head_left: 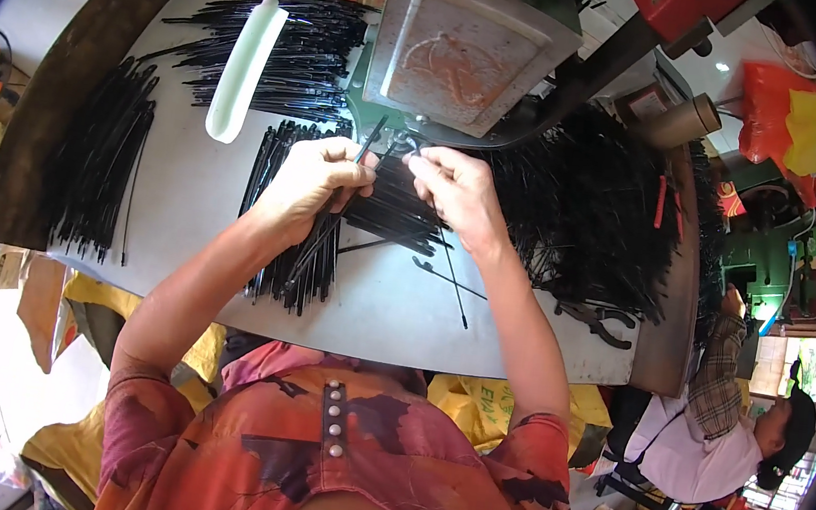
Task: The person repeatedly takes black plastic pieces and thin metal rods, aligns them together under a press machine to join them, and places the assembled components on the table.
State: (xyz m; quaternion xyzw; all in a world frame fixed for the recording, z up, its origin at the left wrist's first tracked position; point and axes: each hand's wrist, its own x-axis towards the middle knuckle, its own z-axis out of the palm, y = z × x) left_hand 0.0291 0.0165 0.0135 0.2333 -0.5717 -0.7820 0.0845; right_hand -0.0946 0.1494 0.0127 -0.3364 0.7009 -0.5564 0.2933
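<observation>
My left hand (321, 180) is closed around a few thin black rods (375, 134), whose upper ends stick out above the thumb and whose lower ends trail toward me. My right hand (460, 196) pinches a thin black rod (449, 260) near its top, and the rod's tail hangs below the palm. Between the fingertips, just under the grey block of a green machine (475, 61), is a small metal fitting (399, 141); its details are too small to make out. Another rod with a hooked end (455, 281) lies on the pale tabletop (370, 326) below the hands.
Bundles of black rods lie at the left (102, 160), at the back (290, 50) and in a large heap at the right (585, 205). A lever with a pale handle (245, 75) hangs left of the machine. Pliers (597, 322) rest front right. Beyond sits a co-worker (720, 432).
</observation>
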